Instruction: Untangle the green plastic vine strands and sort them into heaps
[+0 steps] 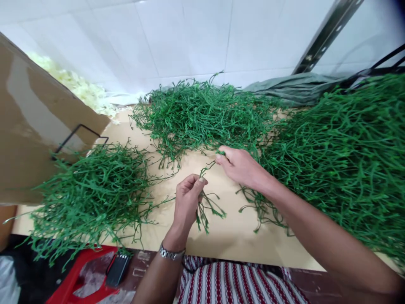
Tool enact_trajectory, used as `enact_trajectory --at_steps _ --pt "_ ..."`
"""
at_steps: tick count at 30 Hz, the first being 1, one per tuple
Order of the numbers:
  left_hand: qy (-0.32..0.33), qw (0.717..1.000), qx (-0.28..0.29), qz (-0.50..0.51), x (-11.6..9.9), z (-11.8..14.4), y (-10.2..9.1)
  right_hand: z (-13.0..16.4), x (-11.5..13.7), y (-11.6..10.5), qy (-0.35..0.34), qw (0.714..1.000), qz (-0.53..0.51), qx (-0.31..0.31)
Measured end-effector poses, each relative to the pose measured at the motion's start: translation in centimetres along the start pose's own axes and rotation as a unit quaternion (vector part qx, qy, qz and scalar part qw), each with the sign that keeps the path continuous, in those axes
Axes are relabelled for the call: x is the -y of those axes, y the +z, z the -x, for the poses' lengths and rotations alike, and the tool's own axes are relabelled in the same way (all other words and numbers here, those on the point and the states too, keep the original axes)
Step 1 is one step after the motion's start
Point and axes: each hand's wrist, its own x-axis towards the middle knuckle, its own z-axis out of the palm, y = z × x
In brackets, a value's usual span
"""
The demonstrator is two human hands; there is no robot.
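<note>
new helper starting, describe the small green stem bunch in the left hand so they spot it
Over the pale tan tabletop is the left hand with a silver metal-link wristband. The hand holds a small bunch of thin, branching green stems, sparse, unlike the three larger green heaps.

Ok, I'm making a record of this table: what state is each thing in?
Left hand: closed on green stems
Right hand: pinching a green piece
Left green pile: loose, tangled
Middle green pile: loose, tangled
Right green pile: loose, tangled
Cloth: crumpled
Wristband: worn
Cardboard: standing up
Pale yellow pieces: heaped
</note>
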Motion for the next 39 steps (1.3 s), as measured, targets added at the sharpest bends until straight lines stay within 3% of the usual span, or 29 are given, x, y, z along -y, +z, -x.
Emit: enact_trajectory --at_steps 3,6,15,18,26,35,39 --pt "-0.011 0.998 -0.005 0.057 0.3 0.2 0.1 2.1 -0.8 1.0 -0.003 0.987 -0.154 0.054" --pt "0.002 0.996 -0.009 0.088 0.6 0.3 0.5 3.7 -0.6 1.9 -0.009 0.966 -0.234 0.108" --pt "0.015 0.993 -0.033 0.115 1.1 0.1 1.1 5.0 0.3 3.0 -0.039 0.98 -0.136 0.139" --pt "-0.001 0.988 -0.042 0.148 0.9 -0.2 1.3 5.4 0.3 3.6 -0.054 0.986 -0.12 0.105" --pt "-0.048 0.968 -0.082 0.232 0.3 -0.6 2.4 6.5 1.0 5.3 -0.153 0.981 -0.075 -0.091" --pt "-0.042 0.972 -0.09 0.211 0.1 -0.5 3.5 7.2 1.5 4.5 -0.14 0.978 -0.066 -0.14" --pt "-0.036 0.972 -0.094 0.214 -0.1 -0.4 3.7 7.2 1.1 4.3 -0.129 0.979 -0.084 -0.133"
